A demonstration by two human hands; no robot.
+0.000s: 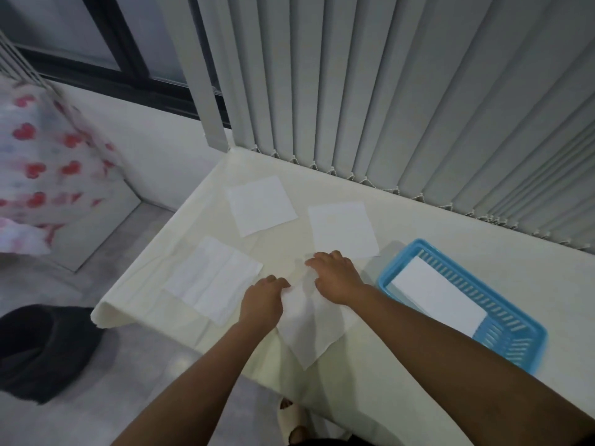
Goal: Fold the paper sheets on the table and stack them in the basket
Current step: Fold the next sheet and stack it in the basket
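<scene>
A thin white paper sheet point(309, 329) lies near the table's front edge, and both my hands rest on its far part. My left hand point(262, 300) pinches its left side, my right hand point(335, 276) presses and grips its upper right part. Three more white sheets lie flat: one at the left point(212, 280), creased, one at the back point(260, 204), one in the middle point(343, 228). The blue slotted basket point(515, 336) sits to the right and holds one folded white sheet point(439, 296).
The table point(418, 365) has a cream cloth, its left corner hanging over the edge. Grey vertical blinds point(418, 91) hang behind it. A dark round object point(42, 349) sits on the floor at left, a heart-print fabric point(38, 175) above it. My sandalled foot point(291, 420) shows below the table.
</scene>
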